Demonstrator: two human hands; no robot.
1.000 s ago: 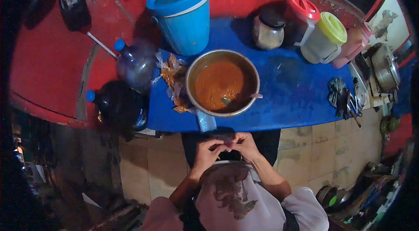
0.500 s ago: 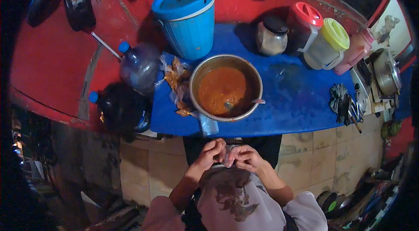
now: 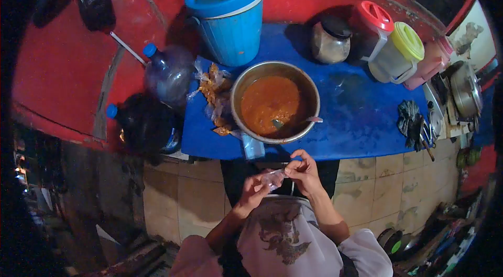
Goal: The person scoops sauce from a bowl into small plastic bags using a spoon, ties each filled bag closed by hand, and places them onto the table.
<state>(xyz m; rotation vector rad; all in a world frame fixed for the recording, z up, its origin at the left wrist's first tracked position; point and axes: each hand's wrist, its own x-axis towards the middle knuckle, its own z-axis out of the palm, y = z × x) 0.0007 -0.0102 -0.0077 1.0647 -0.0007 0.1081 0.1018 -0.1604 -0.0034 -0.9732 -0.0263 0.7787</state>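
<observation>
Between my hands, just in front of the table edge, is a small clear plastic bag [image 3: 273, 178]. My left hand [image 3: 253, 191] grips the bag from the left with bent fingers. On the other side, my right hand [image 3: 304, 172] pinches the bag's edge between thumb and finger. Beyond them stands a metal pot [image 3: 237, 114] of orange-red sauce [image 3: 270, 101], with a spoon [image 3: 314, 119] leaning on its right rim. A stack of clear plastic bags [image 3: 253, 147] lies at the table edge, close to the pot.
Filled, sauce-stained plastic bags [image 3: 214, 91] lie left of the pot on the blue table [image 3: 356, 120]. Behind are a blue lidded bucket [image 3: 230, 31], a jar [image 3: 331, 41] and several pitchers [image 3: 395, 54]. Large water bottles [image 3: 167, 78] stand left; a black cloth [image 3: 408, 117] lies right.
My right hand has risen and moved slightly right, its fingers lifted. The plastic bag is now stretched out more visibly between both hands. The view has shifted slightly.
</observation>
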